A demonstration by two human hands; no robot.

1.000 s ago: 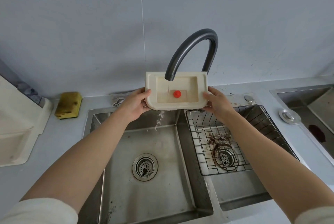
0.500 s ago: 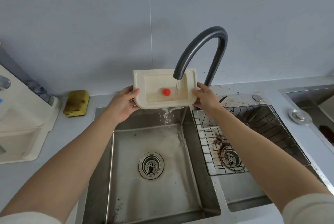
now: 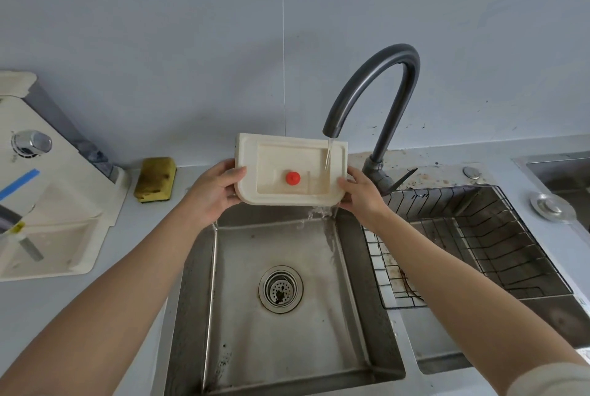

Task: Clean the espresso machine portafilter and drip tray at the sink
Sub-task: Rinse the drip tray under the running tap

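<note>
A cream drip tray with a red float knob is held tilted toward me above the left sink basin. My left hand grips its left edge and my right hand grips its right edge. A thin stream of water falls from the dark curved faucet into the tray's right side, and water spills off the tray's lower right corner into the basin. No portafilter shows.
A yellow sponge lies on the counter at the left, next to the cream espresso machine. The right basin holds a black wire rack with coffee stains under it. A metal sink plug rests at the far right.
The tray has shifted left under the faucet, so the stream now hits its right side. My view has swung left, and the espresso machine shows more.
</note>
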